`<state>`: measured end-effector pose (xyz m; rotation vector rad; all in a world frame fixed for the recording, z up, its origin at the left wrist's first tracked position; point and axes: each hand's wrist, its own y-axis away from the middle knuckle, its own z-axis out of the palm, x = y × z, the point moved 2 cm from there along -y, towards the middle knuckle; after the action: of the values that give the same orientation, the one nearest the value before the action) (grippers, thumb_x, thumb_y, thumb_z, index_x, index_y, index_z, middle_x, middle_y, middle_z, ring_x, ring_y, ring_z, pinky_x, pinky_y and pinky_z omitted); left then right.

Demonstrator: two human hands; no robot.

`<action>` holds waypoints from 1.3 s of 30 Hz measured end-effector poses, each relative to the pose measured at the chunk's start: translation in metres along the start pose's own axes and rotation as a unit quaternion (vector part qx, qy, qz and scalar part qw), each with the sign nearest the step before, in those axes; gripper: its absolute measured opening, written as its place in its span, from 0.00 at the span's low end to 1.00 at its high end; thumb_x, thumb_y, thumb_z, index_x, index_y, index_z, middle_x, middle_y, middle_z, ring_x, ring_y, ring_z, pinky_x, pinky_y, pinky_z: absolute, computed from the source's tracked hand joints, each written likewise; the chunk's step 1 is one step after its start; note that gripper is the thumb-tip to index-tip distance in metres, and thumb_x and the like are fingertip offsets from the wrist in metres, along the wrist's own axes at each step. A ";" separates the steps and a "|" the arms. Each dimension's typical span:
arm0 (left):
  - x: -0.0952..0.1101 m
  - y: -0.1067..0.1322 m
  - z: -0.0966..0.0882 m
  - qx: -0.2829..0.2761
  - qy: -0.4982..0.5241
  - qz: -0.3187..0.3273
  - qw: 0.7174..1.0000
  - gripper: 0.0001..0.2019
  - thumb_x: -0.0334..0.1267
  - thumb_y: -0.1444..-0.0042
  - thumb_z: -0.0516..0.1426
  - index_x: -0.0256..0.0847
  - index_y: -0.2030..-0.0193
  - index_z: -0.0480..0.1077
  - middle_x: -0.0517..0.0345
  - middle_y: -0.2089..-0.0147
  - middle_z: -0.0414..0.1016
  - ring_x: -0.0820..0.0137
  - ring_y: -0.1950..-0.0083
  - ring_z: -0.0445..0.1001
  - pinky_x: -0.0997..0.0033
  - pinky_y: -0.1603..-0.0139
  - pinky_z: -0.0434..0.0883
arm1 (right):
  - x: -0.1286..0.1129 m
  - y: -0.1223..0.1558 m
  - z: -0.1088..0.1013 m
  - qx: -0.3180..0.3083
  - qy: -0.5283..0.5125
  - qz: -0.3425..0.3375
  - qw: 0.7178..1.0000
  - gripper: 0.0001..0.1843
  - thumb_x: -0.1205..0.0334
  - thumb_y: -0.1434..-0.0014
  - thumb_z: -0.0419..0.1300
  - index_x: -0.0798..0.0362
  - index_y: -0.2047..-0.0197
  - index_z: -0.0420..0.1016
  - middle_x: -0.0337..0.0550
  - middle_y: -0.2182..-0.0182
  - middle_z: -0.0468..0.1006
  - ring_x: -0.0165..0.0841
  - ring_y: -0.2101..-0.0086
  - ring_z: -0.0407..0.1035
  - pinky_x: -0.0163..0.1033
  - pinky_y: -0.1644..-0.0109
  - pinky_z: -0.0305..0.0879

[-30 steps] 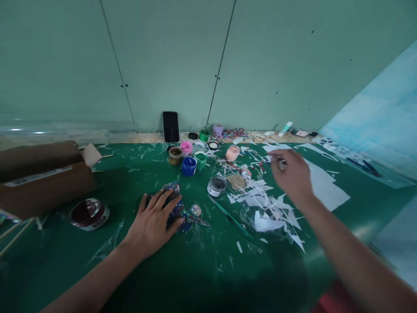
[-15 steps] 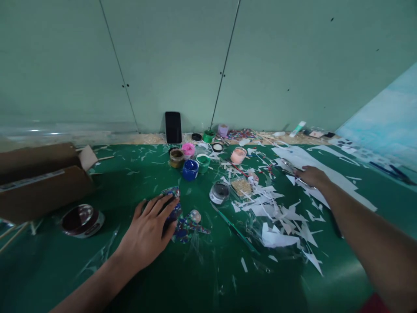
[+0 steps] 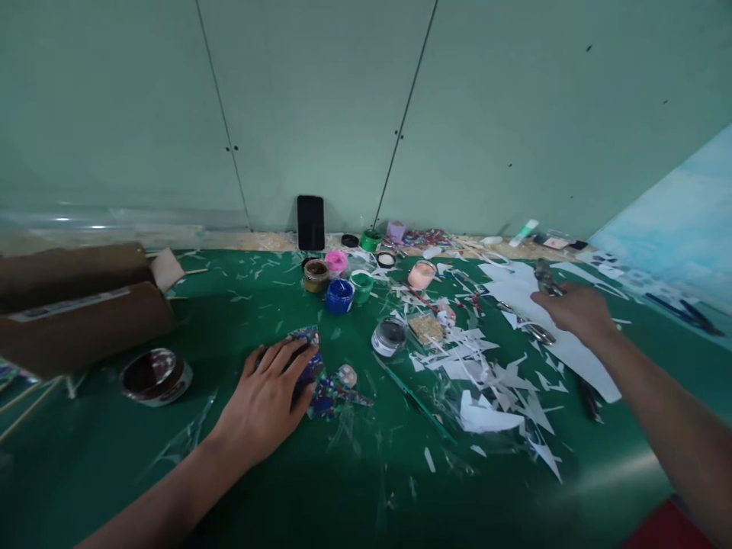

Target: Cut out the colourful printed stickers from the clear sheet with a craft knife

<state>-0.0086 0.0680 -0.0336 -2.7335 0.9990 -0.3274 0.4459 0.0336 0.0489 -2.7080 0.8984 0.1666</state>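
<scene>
My left hand (image 3: 271, 393) lies palm down with its fingers stretched out. It rests on a multicoloured speckled piece (image 3: 312, 370), which it partly hides; a flat, similarly speckled shape (image 3: 332, 396) lies just to the right. On the right, my right hand (image 3: 577, 309) is closed around a shiny, greyish, partly see-through object (image 3: 547, 278) whose kind I cannot make out. This object is held over a large white paper sheet (image 3: 518, 286). Below that hand, a shiny metal tool (image 3: 529, 324) lies on the paper, and a dark-handled tool (image 3: 588, 398) is near the wrist.
Open paint jars, including a blue one (image 3: 339, 296) and a grey one (image 3: 390, 337), stand mid-table. White paper scraps (image 3: 492, 374) and a green brush-like stick (image 3: 417, 400) lie in front. A cardboard box (image 3: 85, 320) and dark red jar (image 3: 157, 377) are left; a phone (image 3: 310, 223) leans on the wall.
My right hand has let go of the metal tool, moved right and slightly up, and now holds the shiny greyish object. My left hand stays on the speckled piece. The view has shifted slightly.
</scene>
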 end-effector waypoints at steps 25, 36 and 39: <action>0.002 0.007 0.000 -0.011 0.002 -0.014 1.000 0.22 0.38 0.37 0.51 0.39 0.37 0.65 0.43 0.36 0.68 0.50 0.34 0.64 0.38 0.38 0.63 | -0.180 0.191 -0.007 -0.296 -0.286 -0.235 0.880 0.07 0.55 0.51 0.55 0.49 0.72 0.63 0.39 0.83 0.68 0.32 0.83 0.64 0.36 0.81 0.54; 0.005 0.007 -0.003 -0.001 0.003 -0.020 1.000 0.23 0.36 0.39 0.53 0.36 0.37 0.65 0.43 0.39 0.71 0.50 0.37 0.66 0.41 0.38 0.63 | -0.189 0.204 0.009 -0.485 -0.524 -0.122 0.689 0.08 0.57 0.49 0.60 0.49 0.66 0.66 0.31 0.82 0.63 0.24 0.84 0.55 0.35 0.80 0.54; 0.005 0.007 -0.004 0.002 0.006 -0.025 1.000 0.22 0.36 0.39 0.54 0.36 0.38 0.66 0.44 0.40 0.72 0.50 0.39 0.67 0.41 0.38 0.62 | -0.195 0.209 0.020 -0.541 -0.654 -0.032 0.527 0.08 0.56 0.48 0.58 0.49 0.66 0.65 0.32 0.76 0.66 0.21 0.85 0.55 0.33 0.80 0.54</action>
<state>-0.0099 0.0592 -0.0311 -2.7602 0.9347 -0.3548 0.1644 -0.0097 0.0200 -2.0089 0.0373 2.9884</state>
